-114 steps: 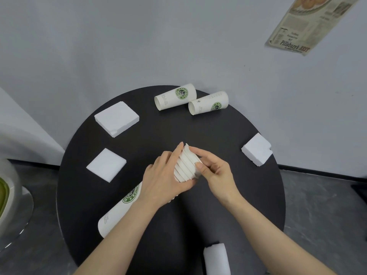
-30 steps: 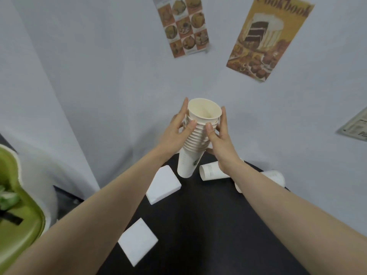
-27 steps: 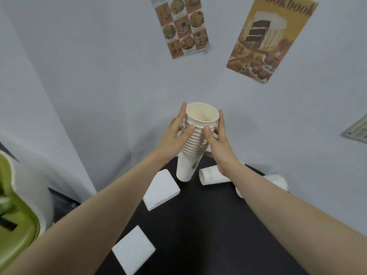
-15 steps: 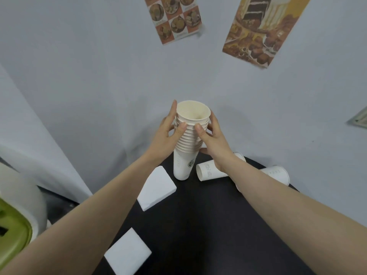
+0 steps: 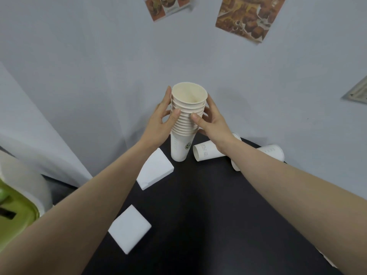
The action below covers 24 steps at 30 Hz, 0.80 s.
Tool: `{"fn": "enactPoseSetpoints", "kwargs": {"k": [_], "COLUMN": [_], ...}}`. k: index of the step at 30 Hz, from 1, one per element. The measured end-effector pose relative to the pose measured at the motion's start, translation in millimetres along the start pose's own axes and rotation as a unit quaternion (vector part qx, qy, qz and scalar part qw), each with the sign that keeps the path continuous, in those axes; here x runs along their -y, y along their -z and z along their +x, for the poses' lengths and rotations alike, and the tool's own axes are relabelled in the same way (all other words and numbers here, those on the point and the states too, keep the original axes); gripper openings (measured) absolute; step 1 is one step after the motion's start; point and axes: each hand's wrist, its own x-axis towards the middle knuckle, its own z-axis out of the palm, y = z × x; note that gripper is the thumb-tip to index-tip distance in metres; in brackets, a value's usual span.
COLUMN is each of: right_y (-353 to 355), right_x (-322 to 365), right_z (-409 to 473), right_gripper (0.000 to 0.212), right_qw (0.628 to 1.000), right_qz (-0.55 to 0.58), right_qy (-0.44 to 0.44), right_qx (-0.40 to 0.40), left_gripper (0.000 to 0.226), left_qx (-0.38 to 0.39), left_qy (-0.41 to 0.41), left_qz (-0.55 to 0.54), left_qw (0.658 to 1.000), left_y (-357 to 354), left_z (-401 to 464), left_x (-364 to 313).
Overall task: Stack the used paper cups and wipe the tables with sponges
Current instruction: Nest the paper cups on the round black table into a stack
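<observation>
A tall stack of white paper cups point(image 5: 185, 124) stands upright at the far side of the round black table point(image 5: 198, 225), its open mouth facing up. My left hand point(image 5: 160, 124) grips the stack's ribbed rims from the left. My right hand point(image 5: 211, 121) grips them from the right, thumb on the front. Two loose paper cups lie on their sides just right of the stack: one cup point(image 5: 206, 153) under my right wrist, the other cup point(image 5: 272, 152) partly hidden behind my right forearm. Two white sponges point(image 5: 155, 168) point(image 5: 130, 228) lie on the left part of the table.
A grey wall rises directly behind the table, with food posters point(image 5: 248, 16) high up. A green and white seat point(image 5: 17, 199) stands at the lower left, beside the table. A white edge of another sponge point(image 5: 327, 261) shows under my right forearm.
The stack went from lying on the table to upright in both hands, then came down until its base rests on the table. The view tilted downward.
</observation>
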Motion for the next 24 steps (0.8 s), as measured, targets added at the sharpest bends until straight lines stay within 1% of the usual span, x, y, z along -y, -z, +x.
{"fn": "enactPoseSetpoints", "kwargs": {"k": [2,3,6,7,8,9,10,11,12,13,14,16,17,21,24], "right_y": [0.8,2.0,11.4,16.2,21.7,28.0,35.1,42.6,50.4,58.0,65.3,79.0,85.0,102.0,112.0], "right_x": [-0.9,-2.7,-19.0,-27.0,-35.4,-44.0,-52.5,-60.4,-68.0,-74.8,-81.4,-93.5,-98.6,-112.8,-114.5], "right_z": [-1.6,-3.5,-16.4,-22.8,-29.5,-36.4,-42.6,-48.5,-53.5,-58.1,-61.7,-66.8,-67.7,-57.3,-35.9], "right_gripper": [0.084,0.085,0.079,0.077,0.075,0.074,0.073,0.072,0.072,0.071,0.071,0.071,0.070,0.060,0.055], "right_qw": [1.000,1.000,0.999,0.998,0.997,0.995,0.994,0.992,0.990,0.989,0.988,0.986,0.984,0.977,0.968], "right_qz": [0.000,-0.001,-0.021,-0.022,-0.016,-0.011,-0.011,-0.017,-0.024,-0.029,-0.035,-0.048,-0.056,-0.094,-0.118], "right_qy": [-0.007,-0.015,-0.034,-0.040,-0.050,-0.063,-0.076,-0.088,-0.098,-0.106,-0.111,-0.119,-0.123,-0.115,-0.110], "right_qx": [-0.002,-0.006,-0.037,-0.050,-0.062,-0.073,-0.082,-0.088,-0.093,-0.096,-0.098,-0.108,-0.114,-0.155,-0.192], "left_gripper": [0.067,0.066,0.052,0.048,0.044,0.043,0.045,0.049,0.054,0.059,0.061,0.059,0.058,0.057,0.055], "left_qx": [-0.018,-0.041,-0.139,-0.140,-0.115,-0.071,-0.008,0.061,0.123,0.169,0.192,0.198,0.189,0.149,0.143], "left_qy": [-0.019,-0.043,-0.137,-0.159,-0.174,-0.173,-0.144,-0.095,-0.042,-0.007,-0.001,-0.030,-0.043,-0.071,-0.071], "left_qz": [0.031,0.064,0.159,0.169,0.177,0.188,0.210,0.240,0.275,0.319,0.361,0.423,0.443,0.469,0.470], "left_qw": [0.999,0.996,0.968,0.962,0.962,0.964,0.967,0.964,0.953,0.933,0.913,0.883,0.875,0.867,0.868], "left_y": [-3.3,-7.8,-37.4,-51.8,-66.4,-81.4,-95.2,-106.9,-116.4,-123.8,-129.3,-135.1,-136.6,-139.6,-142.2], "left_z": [-6.8,-13.9,-59.2,-78.2,-94.9,-109.6,-120.6,-129.0,-135.0,-139.9,-143.7,-148.7,-150.3,-152.7,-154.5], "left_x": [-3.4,-4.1,6.5,17.6,31.4,46.7,62.6,77.5,91.6,104.6,115.3,129.0,132.0,140.1,142.7]}}
